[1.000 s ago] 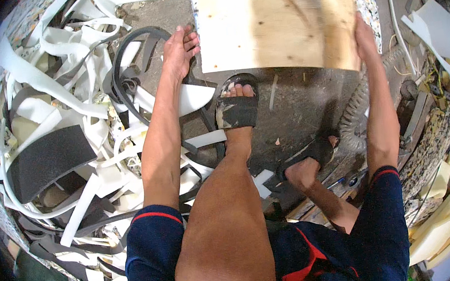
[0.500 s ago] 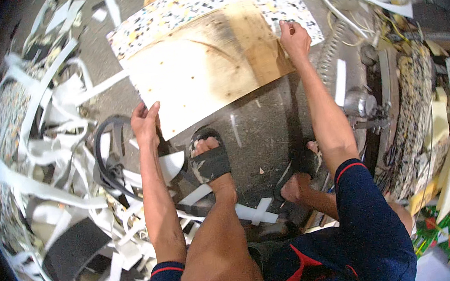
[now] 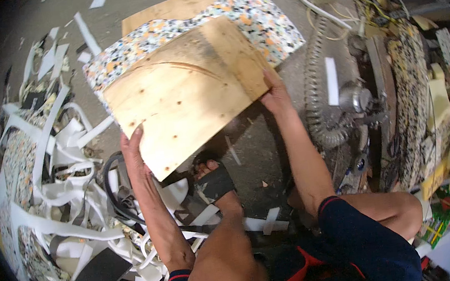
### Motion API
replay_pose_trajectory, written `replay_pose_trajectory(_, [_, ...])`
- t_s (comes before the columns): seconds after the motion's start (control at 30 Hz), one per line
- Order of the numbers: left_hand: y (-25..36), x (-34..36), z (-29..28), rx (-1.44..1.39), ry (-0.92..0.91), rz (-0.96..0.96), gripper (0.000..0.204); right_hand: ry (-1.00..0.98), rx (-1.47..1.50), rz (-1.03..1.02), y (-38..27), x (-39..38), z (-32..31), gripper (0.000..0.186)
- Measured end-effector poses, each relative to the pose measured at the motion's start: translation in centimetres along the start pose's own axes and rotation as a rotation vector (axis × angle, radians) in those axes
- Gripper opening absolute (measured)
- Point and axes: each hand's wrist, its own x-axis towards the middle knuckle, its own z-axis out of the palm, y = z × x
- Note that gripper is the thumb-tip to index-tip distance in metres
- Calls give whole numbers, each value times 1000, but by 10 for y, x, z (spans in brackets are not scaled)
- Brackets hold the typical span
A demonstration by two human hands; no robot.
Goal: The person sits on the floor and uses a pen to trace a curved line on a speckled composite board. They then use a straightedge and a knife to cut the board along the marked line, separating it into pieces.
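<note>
A pale plywood board (image 3: 177,110) with dark spots and a curved scratch is held between my two hands, tilted in the view. My left hand (image 3: 135,152) grips its near left edge, thumb on top and fingers out of sight underneath. At the near right corner, my right hand (image 3: 276,94) closes on the same board; its fingertips are partly hidden. Behind and partly under the board is a multicoloured speckled foam sheet (image 3: 261,22). A second plywood piece (image 3: 166,11) shows past the foam's far edge.
White foam offcuts (image 3: 70,191) pile up on the left, beside a black curved strip (image 3: 108,181). To the right lie a ribbed clear hose (image 3: 316,85), a metal machine part (image 3: 356,99) and stacked speckled foam (image 3: 412,102). My sandalled foot (image 3: 213,180) is below the board.
The plywood board has come left and nearer in the view, with its slant steeper. My right hand has shifted left and lower, now at the near right corner. The view itself has shifted too.
</note>
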Motion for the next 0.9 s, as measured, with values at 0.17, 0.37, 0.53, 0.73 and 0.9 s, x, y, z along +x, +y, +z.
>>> replay_pose_trajectory(0.17, [64,-13,47,155,-109,220,54,140,106,93,-33,-17,29,61])
replay_pose_trajectory(0.37, [131,9,101,93,-222,390,53,169,-55,-265,-109,-13,104,59])
replay_pose_trajectory(0.53, [145,98,116,31,-343,345,45,20,8,-352,-154,33,143,46])
replay_pose_trajectory(0.73, [64,206,110,466,-90,200,56,132,-72,-122,-86,118,95,47])
replay_pose_trajectory(0.9, [34,198,72,925,89,378,79,160,-469,88,-70,141,53,40])
